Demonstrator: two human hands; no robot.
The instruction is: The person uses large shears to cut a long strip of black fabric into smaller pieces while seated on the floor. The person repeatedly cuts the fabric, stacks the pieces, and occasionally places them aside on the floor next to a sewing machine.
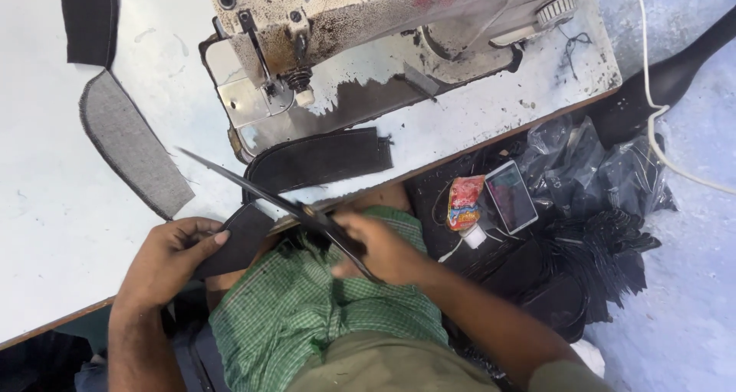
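cut in progress | dark fabric strip (244, 239) pinched in left hand (170, 255) at table edge (54, 324) | scissors (264, 194) gripped in right hand (377, 248), blades apart over strip | cut pieces laid by sewing machine (368, 32) | strip not yet severed

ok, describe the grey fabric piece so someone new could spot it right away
Start at the sewing machine on the white table. Look left of it: the grey fabric piece lies flat, alone. Unlike the black pieces nearby, it is light grey, long and curved with a dark stitched edge.
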